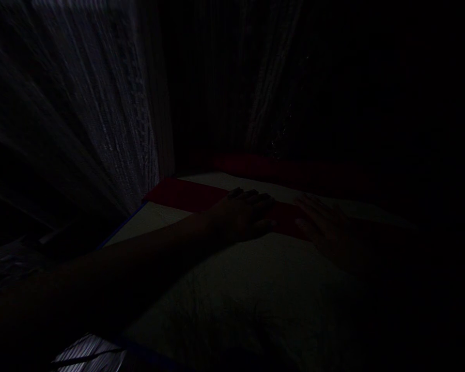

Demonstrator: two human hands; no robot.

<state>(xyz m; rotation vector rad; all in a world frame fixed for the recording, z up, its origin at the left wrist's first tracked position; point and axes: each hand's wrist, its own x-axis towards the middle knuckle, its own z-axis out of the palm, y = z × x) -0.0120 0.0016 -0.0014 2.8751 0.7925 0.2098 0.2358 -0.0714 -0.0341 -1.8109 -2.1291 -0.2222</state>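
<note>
The scene is very dark. A pale cloth-like sheet (240, 268) with a red band (189, 194) across it lies spread in front of me. My left hand (246, 213) rests flat on the red band, palm down, fingers stretched out to the right. Opposite it, my right hand (323, 222) lies on or just over the same band, its fingers extended toward the left. A short gap separates the two hands. Neither holds anything that I can see. Shadow hides most of my right wrist and forearm.
Whitish thread-like strands or hanging fabric (112, 93) rise at the left beyond the sheet. A thin blue edge (124, 225) borders the sheet there. Behind it runs a dim red strip (251, 164). Light, striped material (91, 355) shows at the bottom left. Darkness covers the right side.
</note>
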